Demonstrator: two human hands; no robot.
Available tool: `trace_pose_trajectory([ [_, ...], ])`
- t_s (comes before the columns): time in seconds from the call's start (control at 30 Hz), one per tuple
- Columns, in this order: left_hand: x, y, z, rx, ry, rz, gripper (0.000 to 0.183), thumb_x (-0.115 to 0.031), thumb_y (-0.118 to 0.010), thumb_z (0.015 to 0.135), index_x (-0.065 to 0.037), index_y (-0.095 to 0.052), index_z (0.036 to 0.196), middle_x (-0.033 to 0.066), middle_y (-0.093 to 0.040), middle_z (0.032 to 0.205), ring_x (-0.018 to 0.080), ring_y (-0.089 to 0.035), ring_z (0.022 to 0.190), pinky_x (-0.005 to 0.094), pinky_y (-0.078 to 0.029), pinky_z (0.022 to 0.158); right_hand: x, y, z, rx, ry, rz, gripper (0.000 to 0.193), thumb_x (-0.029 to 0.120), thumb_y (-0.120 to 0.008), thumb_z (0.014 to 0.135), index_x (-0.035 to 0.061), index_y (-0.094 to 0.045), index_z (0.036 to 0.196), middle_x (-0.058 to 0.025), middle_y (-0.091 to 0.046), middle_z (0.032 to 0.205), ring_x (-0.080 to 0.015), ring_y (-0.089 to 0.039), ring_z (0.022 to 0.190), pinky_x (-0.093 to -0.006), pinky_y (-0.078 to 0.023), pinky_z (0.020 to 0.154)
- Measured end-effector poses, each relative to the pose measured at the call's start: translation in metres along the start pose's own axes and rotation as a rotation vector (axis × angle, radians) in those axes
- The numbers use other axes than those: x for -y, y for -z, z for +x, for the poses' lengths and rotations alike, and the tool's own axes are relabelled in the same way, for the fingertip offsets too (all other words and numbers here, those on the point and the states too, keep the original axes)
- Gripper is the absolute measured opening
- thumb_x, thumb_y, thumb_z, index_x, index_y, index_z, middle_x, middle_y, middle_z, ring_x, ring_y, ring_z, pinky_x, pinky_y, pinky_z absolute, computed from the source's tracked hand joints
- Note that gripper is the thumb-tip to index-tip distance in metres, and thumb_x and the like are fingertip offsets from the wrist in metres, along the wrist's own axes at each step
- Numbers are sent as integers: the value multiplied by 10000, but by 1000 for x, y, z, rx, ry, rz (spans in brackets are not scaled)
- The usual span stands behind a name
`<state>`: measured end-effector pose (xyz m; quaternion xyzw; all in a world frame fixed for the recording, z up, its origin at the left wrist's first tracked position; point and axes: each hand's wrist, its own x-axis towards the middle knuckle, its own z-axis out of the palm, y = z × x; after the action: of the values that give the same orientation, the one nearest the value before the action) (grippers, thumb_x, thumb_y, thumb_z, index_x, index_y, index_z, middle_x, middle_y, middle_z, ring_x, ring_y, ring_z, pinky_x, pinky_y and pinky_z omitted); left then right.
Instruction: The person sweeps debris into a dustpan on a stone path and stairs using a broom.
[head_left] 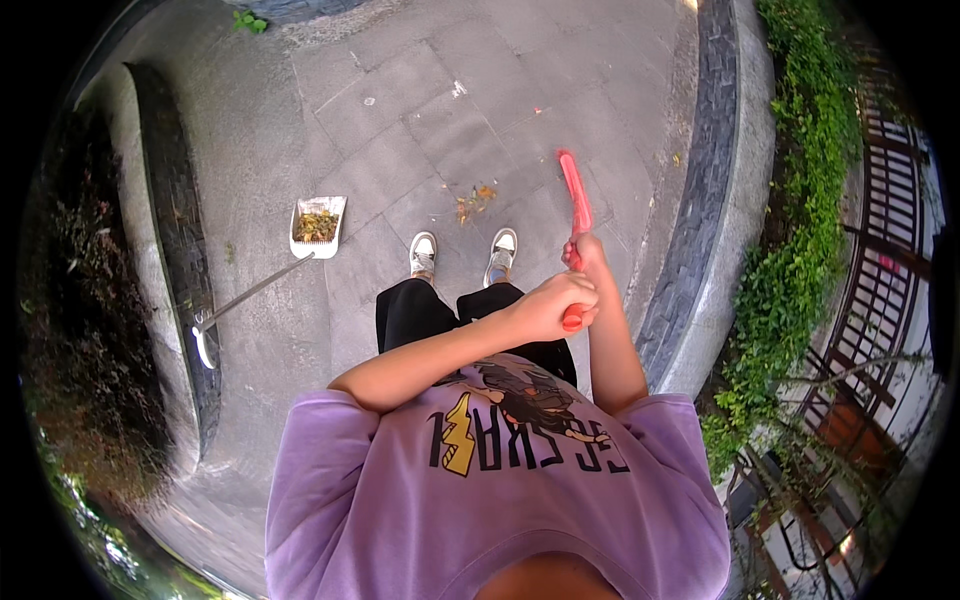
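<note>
While our left hand (558,304) wraps around the near end of the red stick-shaped tool (576,196), our right hand (592,254) grips it farther along. We hold it right of our shoes (423,250), loose leaves (472,206) lying to its left; a leaf-filled white dustpan (322,251) rests farther left.
</note>
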<state>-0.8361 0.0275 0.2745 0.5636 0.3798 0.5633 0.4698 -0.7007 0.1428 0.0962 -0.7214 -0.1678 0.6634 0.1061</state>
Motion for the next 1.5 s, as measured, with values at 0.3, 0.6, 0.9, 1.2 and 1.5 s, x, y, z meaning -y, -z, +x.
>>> trace_pose_trajectory([
  [0.3, -5, -43, 32, -87, 139, 240, 274, -33, -656, 796, 12, -442, 631, 129, -457, 642, 318, -498, 670, 385, -413, 702, 30, 2, 25, 110, 98, -234, 142, 53, -442, 832, -11, -511, 726, -89, -494, 567, -191, -468, 416, -334, -400, 356],
  [0.6, -55, -18, 22, -99, 275, 505, 577, 122, -508, 595, -12, -497, 1156, 171, -477, 1260, 352, -423, 1224, 422, -339, 1034, 40, -46, 7, 337, 177, -740, 110, 62, -482, 834, 20, -532, 746, -73, -530, 648, -175, -491, 482, -329, -431, 419],
  [0.9, 96, 33, -149, -1266, 1137, -907, 464, -354, -512, 881, -32, -437, 1207, 149, -582, 1071, 275, -569, 1009, 424, -477, 892, -19, -114, -58, 579, 453, -1407, 326, 27, -449, 762, -80, -585, 1038, -271, -635, 777, -327, -670, 642, -410, -517, 513],
  [1.2, 269, 81, -231, -1447, 535, -1728, 128, -102, -403, 926, -70, -406, 802, 20, -441, 651, 125, -486, 550, 261, -462, 480, -82, -116, -102, 1097, 277, -591, 510, -29, -400, 828, 7, -490, 1328, -152, -628, 1096, -205, -633, 913, -307, -534, 728],
  [1.5, 244, 82, -213, -1699, 414, -1871, 288, -128, -392, 951, -122, -354, 665, -38, -336, 536, 66, -328, 406, 191, -342, 344, -57, -111, -159, 1315, 1192, -686, 191, -121, -587, 675, 12, -463, 617, -116, -497, 611, -281, -524, 618, -341, -424, 598],
])
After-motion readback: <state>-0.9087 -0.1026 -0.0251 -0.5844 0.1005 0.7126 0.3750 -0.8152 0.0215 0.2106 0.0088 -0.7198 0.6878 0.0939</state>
